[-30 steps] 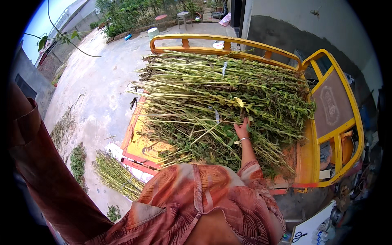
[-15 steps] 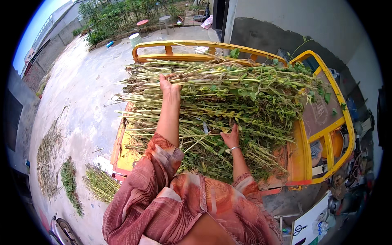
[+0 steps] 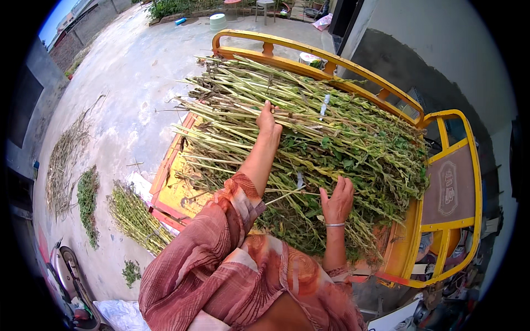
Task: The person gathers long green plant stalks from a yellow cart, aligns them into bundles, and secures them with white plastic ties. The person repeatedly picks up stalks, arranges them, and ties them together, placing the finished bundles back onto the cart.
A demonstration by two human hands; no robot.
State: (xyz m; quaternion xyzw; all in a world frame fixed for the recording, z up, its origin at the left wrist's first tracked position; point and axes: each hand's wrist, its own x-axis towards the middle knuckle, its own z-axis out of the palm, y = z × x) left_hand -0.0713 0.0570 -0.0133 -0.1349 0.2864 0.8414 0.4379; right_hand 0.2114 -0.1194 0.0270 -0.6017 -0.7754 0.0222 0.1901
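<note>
Long cut plant stalks, pale at the left ends and leafy with green and yellowish pods at the right, lie heaped across a yellow cart bed. My left hand is over the middle of the heap, its fingers curled round some of the pale stalks. Nearer to me, my right hand is held over the leafy part, fingers up and thumb apart, with nothing in it. A white tie lies around stalks at the far side; another white strip shows between my hands.
Yellow rails edge the cart's far side, and a yellow frame with a brown panel stands at its right. On the concrete at the left lie a bundle of stalks, green plants and dry straw. A parked two-wheeler is at lower left.
The view has turned. The far stalks now lie lower and flatter along the far rail, with their white tie showing. My right hand has lifted off the stalks and opened.
</note>
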